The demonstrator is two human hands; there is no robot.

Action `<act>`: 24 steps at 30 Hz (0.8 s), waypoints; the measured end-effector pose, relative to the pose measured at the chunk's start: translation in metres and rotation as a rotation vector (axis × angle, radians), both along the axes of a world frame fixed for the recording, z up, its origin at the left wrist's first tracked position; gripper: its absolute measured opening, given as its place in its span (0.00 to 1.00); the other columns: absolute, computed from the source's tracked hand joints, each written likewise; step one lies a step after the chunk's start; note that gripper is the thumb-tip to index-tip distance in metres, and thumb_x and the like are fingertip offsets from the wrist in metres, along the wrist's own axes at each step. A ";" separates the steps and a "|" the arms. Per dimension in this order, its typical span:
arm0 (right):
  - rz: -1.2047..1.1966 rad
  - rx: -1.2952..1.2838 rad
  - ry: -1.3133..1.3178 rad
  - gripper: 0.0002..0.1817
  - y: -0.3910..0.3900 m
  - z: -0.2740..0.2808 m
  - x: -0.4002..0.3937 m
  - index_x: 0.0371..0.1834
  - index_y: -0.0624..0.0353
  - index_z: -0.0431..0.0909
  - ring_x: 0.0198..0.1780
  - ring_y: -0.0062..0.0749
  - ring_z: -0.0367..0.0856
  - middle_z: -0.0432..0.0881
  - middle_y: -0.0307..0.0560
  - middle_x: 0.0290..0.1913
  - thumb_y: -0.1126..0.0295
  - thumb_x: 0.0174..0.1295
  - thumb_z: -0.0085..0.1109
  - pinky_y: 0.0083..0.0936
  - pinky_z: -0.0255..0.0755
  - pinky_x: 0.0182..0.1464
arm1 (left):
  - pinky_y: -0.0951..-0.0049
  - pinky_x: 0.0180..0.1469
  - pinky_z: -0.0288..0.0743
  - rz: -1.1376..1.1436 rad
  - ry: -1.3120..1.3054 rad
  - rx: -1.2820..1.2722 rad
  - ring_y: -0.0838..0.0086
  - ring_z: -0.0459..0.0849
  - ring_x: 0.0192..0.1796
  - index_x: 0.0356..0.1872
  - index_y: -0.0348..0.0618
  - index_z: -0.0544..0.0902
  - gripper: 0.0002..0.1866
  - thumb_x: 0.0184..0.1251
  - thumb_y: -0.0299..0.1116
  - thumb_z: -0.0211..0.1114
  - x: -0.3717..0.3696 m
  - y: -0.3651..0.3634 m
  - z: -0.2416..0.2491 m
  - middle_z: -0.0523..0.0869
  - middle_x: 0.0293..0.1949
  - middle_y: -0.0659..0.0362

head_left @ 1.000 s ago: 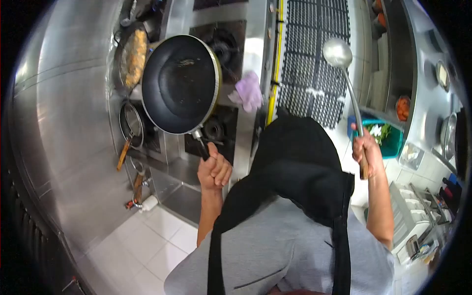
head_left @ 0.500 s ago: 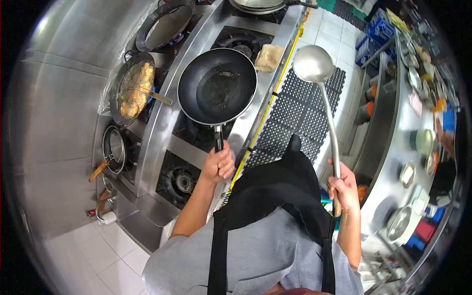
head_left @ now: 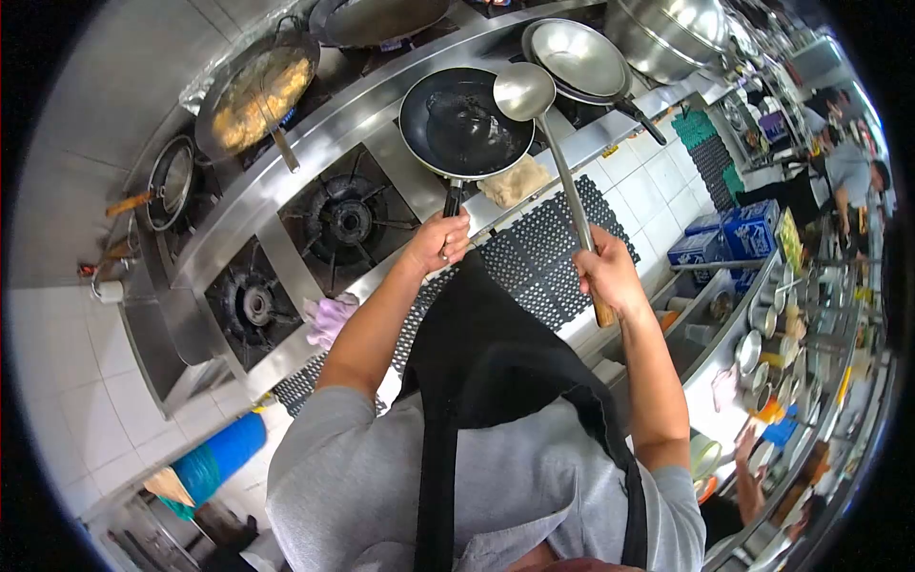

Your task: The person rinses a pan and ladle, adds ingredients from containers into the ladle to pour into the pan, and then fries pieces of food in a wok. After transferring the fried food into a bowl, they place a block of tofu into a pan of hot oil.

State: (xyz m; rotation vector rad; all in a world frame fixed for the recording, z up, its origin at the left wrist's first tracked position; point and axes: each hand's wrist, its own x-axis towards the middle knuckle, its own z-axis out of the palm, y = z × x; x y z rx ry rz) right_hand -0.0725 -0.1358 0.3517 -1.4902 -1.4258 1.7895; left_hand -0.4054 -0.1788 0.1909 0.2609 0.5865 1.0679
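Note:
My left hand (head_left: 440,240) is closed round the black handle of a dark frying pan (head_left: 434,153), which sits over the stove with a wet, shiny film inside. In my right hand (head_left: 610,272) is the wooden-ended handle of a long metal ladle (head_left: 524,91). The ladle's bowl overlaps the pan's right rim in this view. A folded beige cloth (head_left: 515,181) lies on the steel edge just below the pan.
Bare burners (head_left: 345,221) lie left of the pan. Behind, a wok (head_left: 262,95) holds golden food in bubbling oil. Stacked pans (head_left: 579,57) and a steel pot (head_left: 662,38) stand to the right. A counter with bowls (head_left: 748,351) and other people (head_left: 848,176) are further right.
The view has turned. The ladle has swung from over the floor mat on the right to the pan's rim. The pan now sits further from my body, still in my left hand.

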 end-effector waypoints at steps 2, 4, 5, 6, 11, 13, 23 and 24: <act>0.031 -0.013 -0.023 0.10 0.030 -0.018 -0.001 0.49 0.66 0.79 0.18 0.20 0.73 0.77 0.37 0.26 0.80 0.66 0.57 0.20 0.69 0.22 | 0.74 0.17 0.65 0.048 0.000 -0.013 0.82 0.68 0.15 0.44 0.50 0.77 0.04 0.83 0.32 0.63 0.009 0.013 -0.014 0.69 0.20 0.71; 0.073 -0.026 -0.061 0.11 0.058 -0.019 -0.009 0.50 0.66 0.79 0.19 0.21 0.73 0.77 0.39 0.28 0.82 0.66 0.56 0.20 0.69 0.22 | 0.74 0.17 0.65 0.093 0.000 -0.036 0.82 0.68 0.14 0.44 0.50 0.77 0.04 0.82 0.32 0.63 0.014 0.021 -0.018 0.69 0.20 0.71; 0.106 -0.030 -0.083 0.11 0.067 -0.018 -0.013 0.50 0.66 0.79 0.19 0.21 0.73 0.77 0.39 0.28 0.82 0.66 0.56 0.20 0.69 0.22 | 0.74 0.17 0.64 0.104 0.021 -0.056 0.81 0.68 0.14 0.44 0.50 0.76 0.04 0.82 0.32 0.63 0.016 0.024 -0.021 0.69 0.20 0.71; 0.122 -0.032 -0.092 0.11 0.073 -0.019 -0.014 0.51 0.66 0.79 0.19 0.21 0.73 0.77 0.38 0.28 0.82 0.66 0.55 0.20 0.69 0.22 | 0.73 0.16 0.64 0.131 0.060 -0.066 0.81 0.68 0.14 0.46 0.50 0.75 0.04 0.82 0.31 0.62 0.021 0.024 -0.028 0.69 0.20 0.70; 0.263 0.162 -0.236 0.14 0.104 -0.031 -0.008 0.58 0.66 0.80 0.20 0.19 0.72 0.76 0.35 0.25 0.77 0.72 0.58 0.21 0.69 0.23 | 0.74 0.16 0.63 0.176 0.064 -0.093 0.82 0.68 0.14 0.45 0.49 0.76 0.07 0.85 0.37 0.61 0.047 0.035 -0.034 0.70 0.19 0.71; 0.379 0.250 -0.322 0.20 0.119 -0.060 0.009 0.68 0.64 0.79 0.21 0.18 0.72 0.76 0.34 0.25 0.73 0.75 0.60 0.22 0.69 0.24 | 0.74 0.16 0.63 0.212 0.080 -0.103 0.82 0.69 0.14 0.46 0.48 0.76 0.09 0.85 0.41 0.62 0.063 0.033 -0.044 0.71 0.19 0.70; 0.748 0.898 -0.735 0.32 0.167 -0.115 0.067 0.79 0.59 0.70 0.45 0.63 0.91 0.89 0.71 0.44 0.67 0.72 0.65 0.48 0.82 0.46 | 0.68 0.34 0.89 0.587 0.706 -0.381 0.69 0.90 0.34 0.63 0.36 0.81 0.38 0.77 0.67 0.64 0.155 -0.109 -0.045 0.86 0.37 0.54; 0.782 0.938 -0.687 0.33 0.174 -0.124 0.074 0.79 0.58 0.69 0.46 0.64 0.91 0.90 0.70 0.45 0.66 0.71 0.65 0.49 0.82 0.47 | 0.71 0.31 0.86 0.595 0.693 -0.497 0.72 0.87 0.32 0.60 0.35 0.81 0.36 0.76 0.63 0.67 0.171 -0.144 -0.048 0.85 0.36 0.57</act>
